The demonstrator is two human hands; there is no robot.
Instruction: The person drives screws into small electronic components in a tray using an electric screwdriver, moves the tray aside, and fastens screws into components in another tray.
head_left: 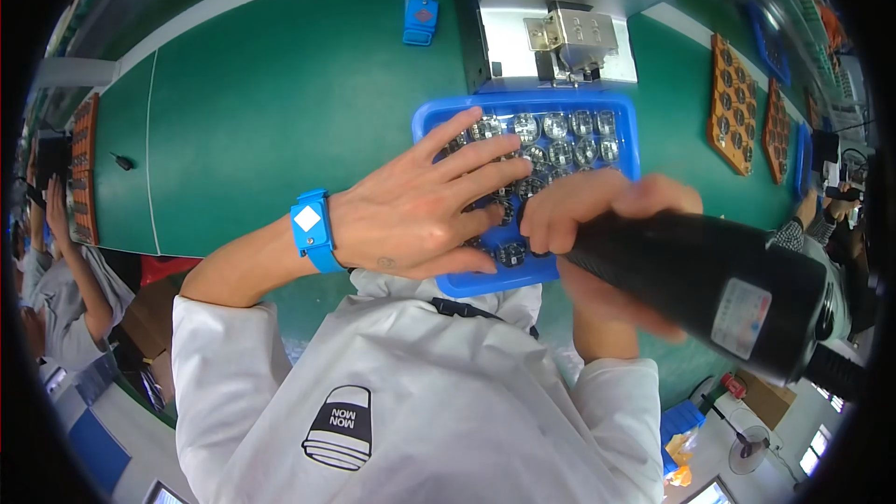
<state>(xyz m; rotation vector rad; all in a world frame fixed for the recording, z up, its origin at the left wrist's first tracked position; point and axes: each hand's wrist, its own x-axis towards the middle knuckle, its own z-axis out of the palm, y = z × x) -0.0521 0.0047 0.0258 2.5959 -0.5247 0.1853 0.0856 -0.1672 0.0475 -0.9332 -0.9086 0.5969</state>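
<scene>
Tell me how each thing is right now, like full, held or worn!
Blue tray: holding round shiny parts.
Black corded tool: held, slanted; can't tell if on.
Left hand: open, fingers spread over the tray.
Right hand: closed around the tool.
Worn blue wrist strap: fastened.
Loose blue wrist strap: lying on the green table.
Nearest orange tray at right: holding round parts.
Fan: can't tell if on.

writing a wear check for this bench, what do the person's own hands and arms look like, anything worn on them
Both the left hand and the right hand are without gloves. A bright blue strap with a white diamond-like patch circles the left wrist. The left sleeve and right sleeve are white, short and loose.
</scene>
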